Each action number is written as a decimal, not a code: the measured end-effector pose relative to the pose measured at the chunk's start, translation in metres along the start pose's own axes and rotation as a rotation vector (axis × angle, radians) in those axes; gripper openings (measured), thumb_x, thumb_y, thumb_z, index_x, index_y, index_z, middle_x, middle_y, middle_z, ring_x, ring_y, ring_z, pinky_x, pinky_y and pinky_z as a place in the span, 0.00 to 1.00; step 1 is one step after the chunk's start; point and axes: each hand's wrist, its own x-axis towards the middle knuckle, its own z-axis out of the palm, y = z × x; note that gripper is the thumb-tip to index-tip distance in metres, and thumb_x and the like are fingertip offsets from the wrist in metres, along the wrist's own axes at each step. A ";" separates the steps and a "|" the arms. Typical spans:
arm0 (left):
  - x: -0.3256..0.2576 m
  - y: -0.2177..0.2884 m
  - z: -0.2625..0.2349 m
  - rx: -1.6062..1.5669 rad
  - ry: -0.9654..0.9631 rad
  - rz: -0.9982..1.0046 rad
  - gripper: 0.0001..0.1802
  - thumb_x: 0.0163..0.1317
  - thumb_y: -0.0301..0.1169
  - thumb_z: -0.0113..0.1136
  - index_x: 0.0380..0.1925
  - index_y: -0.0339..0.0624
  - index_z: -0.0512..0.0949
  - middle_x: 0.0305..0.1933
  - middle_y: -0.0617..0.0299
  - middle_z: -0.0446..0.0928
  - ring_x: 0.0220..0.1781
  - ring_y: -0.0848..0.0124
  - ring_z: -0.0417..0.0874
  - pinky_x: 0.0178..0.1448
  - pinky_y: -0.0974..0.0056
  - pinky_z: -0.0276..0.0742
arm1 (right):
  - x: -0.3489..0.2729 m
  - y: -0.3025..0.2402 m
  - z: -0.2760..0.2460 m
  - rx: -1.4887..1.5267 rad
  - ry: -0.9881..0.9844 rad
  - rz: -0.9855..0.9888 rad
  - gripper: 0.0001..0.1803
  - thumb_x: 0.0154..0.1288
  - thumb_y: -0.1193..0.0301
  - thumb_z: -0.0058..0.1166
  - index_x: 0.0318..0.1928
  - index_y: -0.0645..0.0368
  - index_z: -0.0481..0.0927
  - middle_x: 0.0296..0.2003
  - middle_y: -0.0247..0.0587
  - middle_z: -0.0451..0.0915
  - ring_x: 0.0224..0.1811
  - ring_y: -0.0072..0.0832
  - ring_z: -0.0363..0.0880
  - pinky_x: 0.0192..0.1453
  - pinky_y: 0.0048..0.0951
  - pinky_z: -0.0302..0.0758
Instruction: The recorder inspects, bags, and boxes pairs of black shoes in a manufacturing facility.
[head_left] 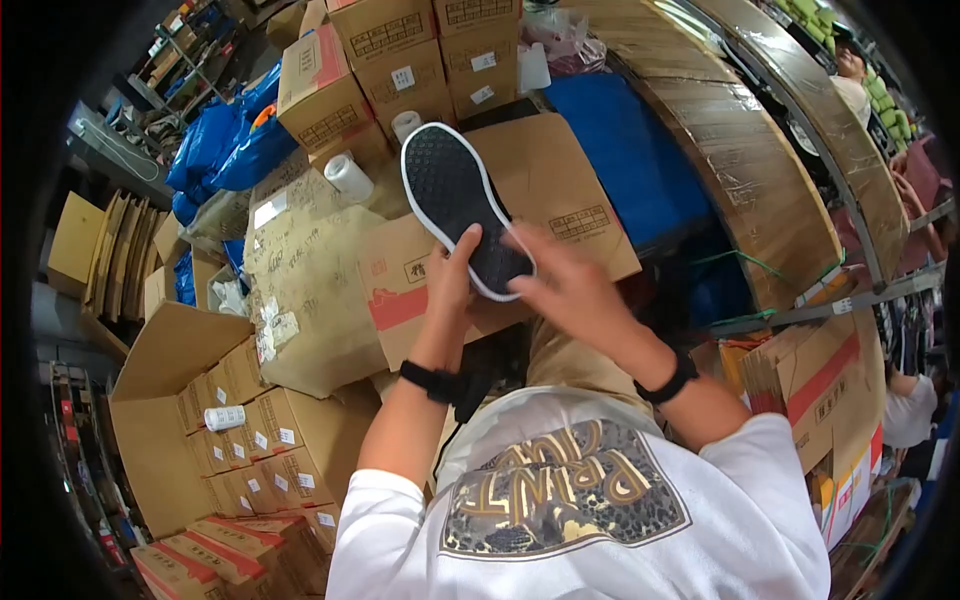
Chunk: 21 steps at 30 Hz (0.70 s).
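While cartons point(320, 90) surround, both hands point(520, 275) grip an upturned shoe point(455, 195)

Stacked cartons point(320, 85) are seen at the top, with flattened cardboard point(100, 250) propped at the left. An open box point(250, 420) of smaller boxes is set at lower left. Blue bags point(215, 145) are piled behind. A curved conveyor point(760, 150) is seen at right, over a blue sheet point(620, 150).
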 end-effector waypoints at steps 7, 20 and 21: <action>-0.060 0.046 0.053 0.044 -0.179 0.105 0.29 0.65 0.37 0.65 0.60 0.30 0.71 0.58 0.53 0.77 0.57 0.68 0.79 0.62 0.64 0.73 | -0.015 -0.004 0.001 1.358 0.069 0.452 0.39 0.63 0.65 0.64 0.69 0.64 0.60 0.60 0.41 0.72 0.61 0.26 0.71 0.66 0.29 0.68; -0.034 0.056 0.128 0.315 -0.586 0.018 0.28 0.73 0.40 0.55 0.67 0.35 0.65 0.67 0.56 0.71 0.66 0.66 0.75 0.67 0.61 0.71 | -0.111 0.070 -0.076 1.177 0.369 0.471 0.44 0.50 0.69 0.69 0.67 0.67 0.65 0.57 0.41 0.74 0.61 0.27 0.71 0.67 0.28 0.65; -0.017 0.043 0.131 0.598 -0.662 0.181 0.27 0.74 0.40 0.53 0.65 0.35 0.68 0.67 0.54 0.71 0.63 0.65 0.77 0.65 0.61 0.73 | -0.125 0.081 -0.084 1.163 0.500 0.501 0.42 0.51 0.68 0.69 0.66 0.67 0.66 0.56 0.42 0.75 0.59 0.28 0.73 0.65 0.28 0.67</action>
